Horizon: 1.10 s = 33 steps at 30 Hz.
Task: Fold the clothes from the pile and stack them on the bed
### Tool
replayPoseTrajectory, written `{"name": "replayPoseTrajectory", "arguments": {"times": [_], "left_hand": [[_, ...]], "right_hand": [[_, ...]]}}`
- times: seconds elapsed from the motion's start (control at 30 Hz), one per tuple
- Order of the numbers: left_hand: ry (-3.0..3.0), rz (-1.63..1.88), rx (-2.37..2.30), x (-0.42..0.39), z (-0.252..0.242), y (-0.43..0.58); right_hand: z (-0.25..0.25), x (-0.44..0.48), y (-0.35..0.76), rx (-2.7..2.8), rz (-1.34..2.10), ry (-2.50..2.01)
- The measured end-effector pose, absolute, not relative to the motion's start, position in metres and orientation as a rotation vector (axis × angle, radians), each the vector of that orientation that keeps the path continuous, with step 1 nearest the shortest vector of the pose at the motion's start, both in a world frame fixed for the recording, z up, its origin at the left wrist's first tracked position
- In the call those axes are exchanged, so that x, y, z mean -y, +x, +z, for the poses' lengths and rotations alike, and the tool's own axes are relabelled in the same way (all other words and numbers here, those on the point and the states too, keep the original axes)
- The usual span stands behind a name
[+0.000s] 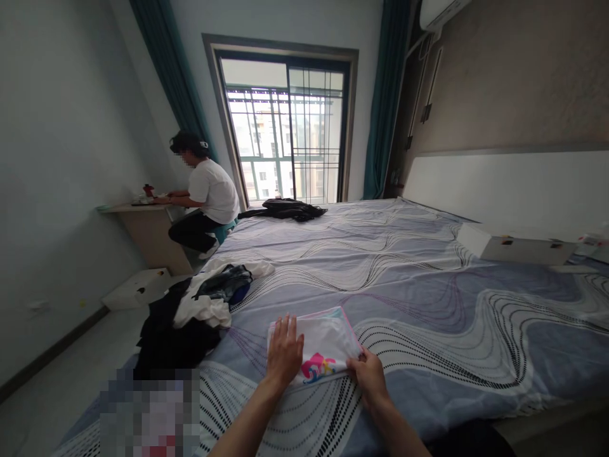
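A small folded white garment (323, 343) with pink trim and a bright cartoon print lies on the bed (404, 279) near its front edge. My left hand (284, 350) lies flat on the garment's left part, fingers stretched out. My right hand (367, 374) pinches the garment's lower right corner, fingers closed on the cloth.
A heap of black and white clothes (200, 304) lies at the bed's left edge. A dark garment (288, 208) lies at the far end. Another person in a white shirt (207, 197) sits at a desk (143, 222) by the window. White boxes (518, 244) rest at the right.
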<state>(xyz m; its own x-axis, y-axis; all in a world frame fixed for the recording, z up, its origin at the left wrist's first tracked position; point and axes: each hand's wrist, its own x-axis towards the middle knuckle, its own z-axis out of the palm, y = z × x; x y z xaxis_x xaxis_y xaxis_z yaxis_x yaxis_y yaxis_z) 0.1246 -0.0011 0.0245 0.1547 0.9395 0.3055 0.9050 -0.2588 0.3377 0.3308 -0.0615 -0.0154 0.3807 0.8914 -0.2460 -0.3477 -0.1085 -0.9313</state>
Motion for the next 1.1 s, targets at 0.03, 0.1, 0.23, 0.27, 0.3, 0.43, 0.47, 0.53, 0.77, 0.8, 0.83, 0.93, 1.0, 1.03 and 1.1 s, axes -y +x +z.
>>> {"name": "replayPoseTrajectory", "arguments": {"times": [0.03,0.1,0.23,0.27,0.3,0.43,0.47,0.53,0.77,0.8,0.83,0.93,1.0,1.03,1.1], "left_hand": [[2.368,0.631,-1.816,0.001,0.018,0.127],[2.410,0.490,-1.783,0.002,0.007,0.128],[2.471,0.396,-1.806,0.004,-0.004,0.126],[2.484,0.394,-1.812,0.004,-0.005,0.126],[2.496,0.392,-1.815,0.004,-0.004,0.126],[2.516,0.344,-1.820,0.004,-0.002,0.127],[2.509,0.322,-1.822,0.005,-0.002,0.127],[2.461,0.295,-1.879,0.008,-0.002,0.127],[2.300,0.307,-2.104,0.024,0.006,0.116],[2.282,0.289,-2.124,0.024,0.008,0.112],[2.257,0.267,-2.156,0.025,0.009,0.107],[2.178,0.169,-2.245,0.029,0.011,0.091],[2.154,0.094,-2.288,0.036,0.009,0.083],[2.163,0.062,-2.304,0.041,0.008,0.080],[2.200,0.020,-2.343,0.050,0.007,0.079]], "right_hand": [[-0.018,0.064,0.333,0.602,1.120,-1.314],[-0.020,0.068,0.340,0.714,0.959,-1.484],[0.000,0.067,0.341,1.201,0.307,-1.780],[0.010,0.064,0.334,1.370,0.208,-1.793],[0.019,0.059,0.325,1.539,0.168,-1.799],[0.043,0.031,0.277,2.105,0.299,-1.703],[0.044,0.024,0.269,2.197,0.348,-1.667],[0.038,0.014,0.260,2.281,0.406,-1.653],[0.011,0.000,0.290,2.158,0.301,-1.894],[0.009,0.000,0.296,2.131,0.300,-1.935],[0.007,0.000,0.301,2.096,0.302,-1.979],[0.001,0.001,0.316,1.965,0.301,-2.106],[-0.002,0.002,0.323,1.914,0.284,-2.159],[-0.003,0.003,0.326,1.906,0.277,-2.171],[-0.001,0.004,0.326,1.891,0.266,-2.195]]}}
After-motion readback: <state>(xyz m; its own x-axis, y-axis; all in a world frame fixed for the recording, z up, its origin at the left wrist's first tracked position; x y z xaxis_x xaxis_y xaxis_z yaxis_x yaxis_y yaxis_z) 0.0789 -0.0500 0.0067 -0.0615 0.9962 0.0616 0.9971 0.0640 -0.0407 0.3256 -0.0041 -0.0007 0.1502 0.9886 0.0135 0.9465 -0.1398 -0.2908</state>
